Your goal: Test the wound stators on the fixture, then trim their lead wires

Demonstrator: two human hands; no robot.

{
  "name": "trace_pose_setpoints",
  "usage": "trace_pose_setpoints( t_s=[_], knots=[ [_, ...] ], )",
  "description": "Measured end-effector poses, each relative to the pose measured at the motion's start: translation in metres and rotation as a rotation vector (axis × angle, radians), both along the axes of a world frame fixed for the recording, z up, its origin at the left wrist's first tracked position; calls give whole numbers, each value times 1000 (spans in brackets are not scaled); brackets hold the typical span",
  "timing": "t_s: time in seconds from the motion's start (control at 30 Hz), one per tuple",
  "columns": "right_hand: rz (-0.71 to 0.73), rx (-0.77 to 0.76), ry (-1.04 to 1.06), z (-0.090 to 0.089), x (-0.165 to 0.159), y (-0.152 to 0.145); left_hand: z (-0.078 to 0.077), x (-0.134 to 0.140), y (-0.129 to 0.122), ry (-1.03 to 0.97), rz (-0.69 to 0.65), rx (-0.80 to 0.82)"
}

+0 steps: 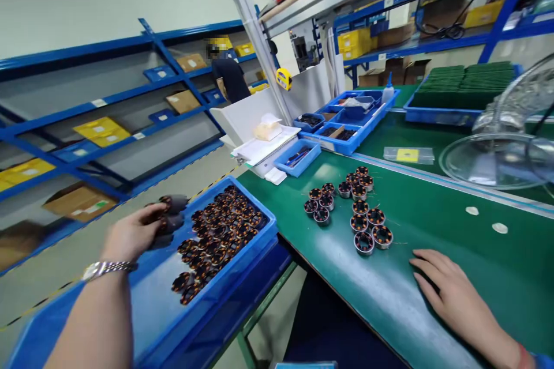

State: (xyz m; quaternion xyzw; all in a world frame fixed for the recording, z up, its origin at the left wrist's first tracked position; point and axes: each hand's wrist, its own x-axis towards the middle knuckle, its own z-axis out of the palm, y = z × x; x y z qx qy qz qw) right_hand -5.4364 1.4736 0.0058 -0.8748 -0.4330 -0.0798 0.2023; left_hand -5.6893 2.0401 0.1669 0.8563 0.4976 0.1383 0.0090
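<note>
My left hand (pixel 130 233) is closed around a few dark, round motor parts (pixel 175 204), blurred by motion. It hangs over the left part of a large blue tray (pixel 151 305). Inside that tray, rows of black stators with copper windings (pixel 227 216) stand packed together. My right hand (pixel 454 294) lies with fingers stretched out on the green tabletop (pixel 320 265), holding nothing. Left of its fingertips, stators in silver rings (pixel 364 242) stand in small groups, with thin wires sticking out of some.
A blue bin with pens (pixel 298 155), a divided blue parts tray (pixel 355 138) and a rack of green boards (pixel 465 86) stand farther back. At right is a clear round cover (pixel 497 161). A person (pixel 231 78) stands by the shelves.
</note>
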Motion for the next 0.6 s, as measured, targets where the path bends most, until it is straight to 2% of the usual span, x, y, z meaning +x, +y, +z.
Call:
trace_pose_setpoints(
  t_s=[0.03,0.1,0.17,0.23,0.33,0.43,0.5,0.6],
  knots=[
    [-3,-1,13,2,-2,1,8,24,-15,-37,-74,-10],
    [-9,6,43,5,-4,2,22,82,-59,-113,-374,-101],
    [-14,15,79,8,-5,3,29,148,-116,-147,-699,-155],
    [-16,26,116,12,-6,3,27,213,-180,-132,-984,-218],
    [-13,51,162,17,-8,3,7,294,-272,-32,-1294,-234],
    [-16,78,200,22,-11,4,-26,342,-342,64,-1420,-241],
    [-26,93,220,25,-13,4,-49,356,-372,131,-1467,-233],
    [-42,102,230,27,-14,5,-70,363,-388,218,-1508,-206]
  ],
)
